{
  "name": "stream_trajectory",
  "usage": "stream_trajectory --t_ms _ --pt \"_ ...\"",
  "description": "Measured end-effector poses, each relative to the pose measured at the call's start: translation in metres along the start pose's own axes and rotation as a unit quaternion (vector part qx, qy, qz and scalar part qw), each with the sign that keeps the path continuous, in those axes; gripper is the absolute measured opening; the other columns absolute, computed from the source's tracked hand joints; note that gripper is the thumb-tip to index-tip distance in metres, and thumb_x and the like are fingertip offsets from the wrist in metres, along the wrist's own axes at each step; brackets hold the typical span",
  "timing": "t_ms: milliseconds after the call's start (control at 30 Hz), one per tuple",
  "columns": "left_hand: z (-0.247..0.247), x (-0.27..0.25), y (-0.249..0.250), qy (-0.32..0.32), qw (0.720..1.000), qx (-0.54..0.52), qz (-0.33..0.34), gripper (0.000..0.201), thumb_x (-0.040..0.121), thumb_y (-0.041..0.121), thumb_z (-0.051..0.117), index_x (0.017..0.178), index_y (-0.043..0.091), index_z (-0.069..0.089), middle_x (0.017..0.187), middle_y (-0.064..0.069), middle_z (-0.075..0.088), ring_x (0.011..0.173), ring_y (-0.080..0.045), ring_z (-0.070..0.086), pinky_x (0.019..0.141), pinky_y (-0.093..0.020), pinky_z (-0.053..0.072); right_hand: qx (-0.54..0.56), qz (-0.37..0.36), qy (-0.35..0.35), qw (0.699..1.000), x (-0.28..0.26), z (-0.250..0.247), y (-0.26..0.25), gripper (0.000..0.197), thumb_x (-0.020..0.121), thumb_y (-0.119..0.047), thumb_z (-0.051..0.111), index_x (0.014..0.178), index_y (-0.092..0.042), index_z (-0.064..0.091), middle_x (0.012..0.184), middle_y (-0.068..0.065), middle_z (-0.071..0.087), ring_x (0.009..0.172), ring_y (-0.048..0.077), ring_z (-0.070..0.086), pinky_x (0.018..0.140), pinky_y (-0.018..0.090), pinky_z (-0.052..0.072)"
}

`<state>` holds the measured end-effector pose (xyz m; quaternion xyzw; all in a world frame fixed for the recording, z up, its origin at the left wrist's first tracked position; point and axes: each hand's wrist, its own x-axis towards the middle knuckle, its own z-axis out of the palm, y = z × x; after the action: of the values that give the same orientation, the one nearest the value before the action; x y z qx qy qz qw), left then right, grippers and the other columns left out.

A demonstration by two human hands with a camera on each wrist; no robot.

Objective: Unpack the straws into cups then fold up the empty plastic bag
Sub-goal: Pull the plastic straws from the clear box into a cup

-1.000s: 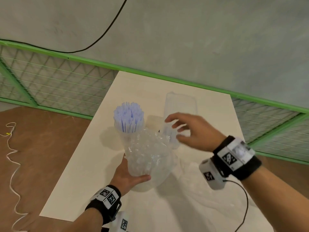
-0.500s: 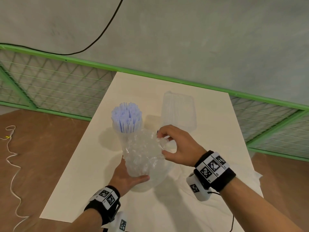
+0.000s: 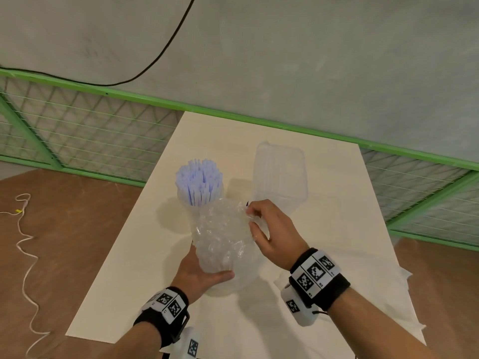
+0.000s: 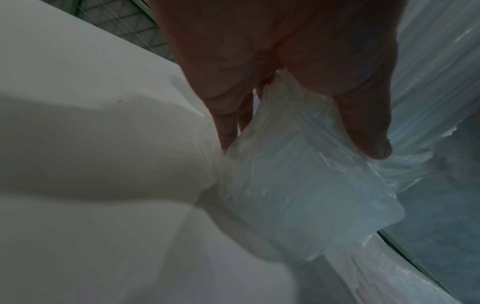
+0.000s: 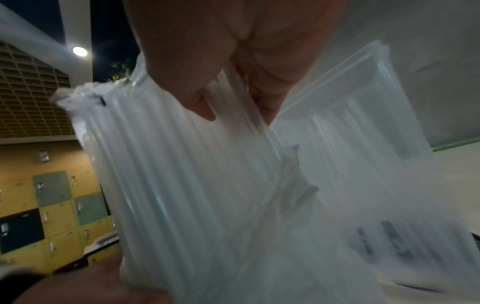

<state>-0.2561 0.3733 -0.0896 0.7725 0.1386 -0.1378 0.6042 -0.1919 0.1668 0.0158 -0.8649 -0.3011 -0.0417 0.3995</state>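
Cup of blue straws point(image 3: 199, 183) stands at 11 o'clock from the bag, touching or just behind it; can't tell which. Left hand point(image 3: 201, 275) curls around the bag of straws point(image 3: 223, 237) at its lower end, 6 o'clock side, thumb across the front. Bag stands roughly upright above the table point(image 3: 124, 268), long axis 6 to 12 o'clock. Right hand point(image 3: 272, 234) at the bag's 2 o'clock, fingertips point(image 3: 252, 212) pinching film near the top. The right hand is nearer the top end, so opening likely falls to it. Clear container point(image 3: 280, 174) at 1 o'clock, apart.
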Motion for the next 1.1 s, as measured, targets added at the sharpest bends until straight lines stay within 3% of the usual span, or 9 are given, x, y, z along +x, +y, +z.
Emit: stream_trajectory --t_ms 133,233,333,467,600,733,900,1033,1100 --pt "0.0 0.0 0.0 0.0 1.0 -0.01 0.001 0.109 0.031 0.059 0.094 0.127 0.024 0.057 0.107 0.009 0.073 0.1 -0.003 0.067 0.093 -0.026 0.052 -0.026 -0.013 0.047 0.998 -0.005 0.011 0.0 0.024 0.096 -0.014 0.043 0.119 -0.021 0.046 0.112 0.001 0.058 0.101 0.012 0.056 0.09 0.01 0.04" --pt "0.0 0.001 -0.002 0.0 1.0 -0.002 -0.002 0.107 0.032 0.06 0.094 0.126 0.024 0.058 0.106 0.009 0.073 0.099 -0.002 0.067 0.091 -0.024 0.052 -0.044 -0.035 0.076 0.996 -0.006 0.017 0.003 0.022 0.096 -0.011 0.044 0.116 -0.015 0.054 0.112 0.002 0.059 0.103 0.012 0.056 0.094 0.011 0.037" --pt "-0.001 0.003 -0.004 -0.004 1.0 -0.001 -0.006 0.109 0.031 0.061 0.094 0.126 0.024 0.058 0.106 0.009 0.073 0.099 -0.003 0.068 0.092 -0.026 0.053 -0.028 -0.02 0.079 0.996 -0.005 0.017 0.005 0.013 0.097 -0.019 0.048 0.109 -0.021 0.053 0.108 -0.003 0.055 0.1 0.009 0.054 0.091 0.007 0.036" --pt "-0.001 0.004 -0.005 -0.004 1.0 0.003 -0.001 0.107 0.033 0.058 0.095 0.127 0.025 0.056 0.106 0.01 0.073 0.1 -0.001 0.067 0.09 -0.021 0.051 -0.03 -0.005 0.078 0.996 -0.001 0.015 0.005 0.014 0.096 -0.02 0.052 0.111 -0.02 0.053 0.109 -0.008 0.056 0.104 0.004 0.053 0.093 0.004 0.033" --pt "-0.001 0.005 -0.005 -0.009 1.0 0.0 0.003 0.109 0.034 0.059 0.094 0.129 0.024 0.056 0.106 0.01 0.073 0.099 -0.001 0.067 0.086 -0.017 0.051 -0.031 0.044 0.076 0.996 0.001 0.018 0.005 0.025 0.098 -0.02 0.054 0.122 -0.014 0.056 0.106 -0.018 0.055 0.096 0.0 0.054 0.088 -0.001 0.032" --pt "-0.001 0.004 -0.003 -0.006 1.0 -0.003 0.009 0.109 0.034 0.057 0.094 0.13 0.024 0.054 0.107 0.011 0.072 0.1 0.0 0.066 0.081 -0.01 0.048 -0.034 0.059 0.101 0.993 0.005 0.016 -0.001 0.025 0.096 -0.016 0.059 0.119 -0.023 0.053 0.11 -0.01 0.061 0.099 -0.002 0.05 0.087 -0.003 0.03" --pt "-0.001 0.005 -0.003 -0.006 1.0 -0.004 0.009 0.111 0.032 0.06 0.094 0.129 0.023 0.055 0.107 0.011 0.072 0.101 -0.001 0.067 0.086 -0.016 0.05 -0.019 0.044 0.1 0.994 0.012 0.007 -0.004 0.045 0.096 -0.017 0.06 0.134 -0.03 0.04 0.108 -0.007 0.054 0.102 0.008 0.049 0.093 0.005 0.032" --pt "-0.002 0.005 -0.003 -0.005 1.0 -0.004 0.015 0.108 0.035 0.059 0.095 0.13 0.024 0.055 0.109 0.011 0.072 0.102 -0.001 0.066 0.092 -0.023 0.051 -0.028 0.034 0.104 0.994 0.016 0.004 0.001 0.027 0.094 -0.019 0.061 0.121 -0.02 0.056 0.109 -0.003 0.056 0.102 0.014 0.055 0.092 0.022 0.042" --pt "-0.002 0.005 -0.003 -0.006 1.0 -0.003 0.015 0.108 0.035 0.058 0.095 0.13 0.025 0.054 0.109 0.012 0.072 0.102 0.0 0.066 0.09 -0.02 0.05 -0.027 0.03 0.096 0.995 0.016 0.002 0.001 0.021 0.095 -0.02 0.061 0.115 -0.021 0.055 0.111 -0.004 0.059 0.104 0.014 0.056 0.091 0.021 0.042"
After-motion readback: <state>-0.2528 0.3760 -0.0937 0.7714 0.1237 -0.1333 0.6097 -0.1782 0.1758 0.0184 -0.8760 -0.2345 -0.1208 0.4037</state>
